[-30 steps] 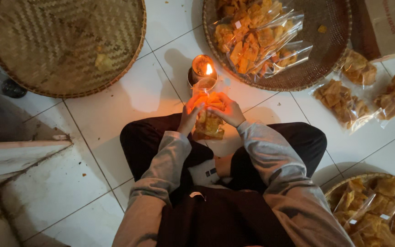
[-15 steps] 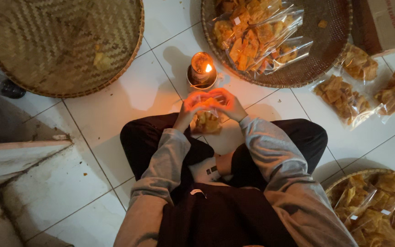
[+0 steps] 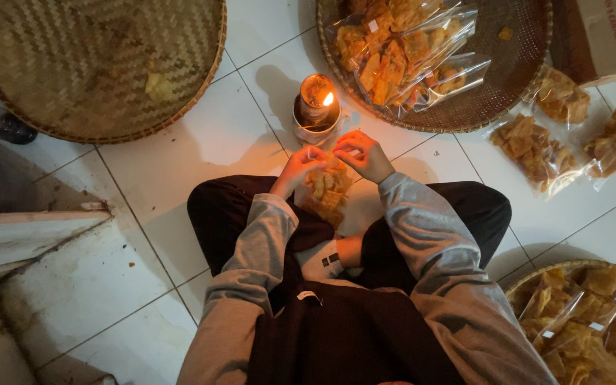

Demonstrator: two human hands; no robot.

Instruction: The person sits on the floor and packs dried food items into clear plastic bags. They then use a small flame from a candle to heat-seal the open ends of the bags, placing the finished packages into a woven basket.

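The fingertips of the left hand (image 3: 297,170) and right hand (image 3: 362,154) are hiding the top of the snack bag (image 3: 326,189) — its seal is staying unreadable; the lower-right basket (image 3: 536,274) is running off the frame's edge.

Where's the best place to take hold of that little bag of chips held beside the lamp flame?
Probably by its top edge, from above. The bag of chips hangs upright between the left hand and right hand, chips sagging below, so the upper film looks flat and empty. Pinch from both sides, as these fingers do, away from the lamp.
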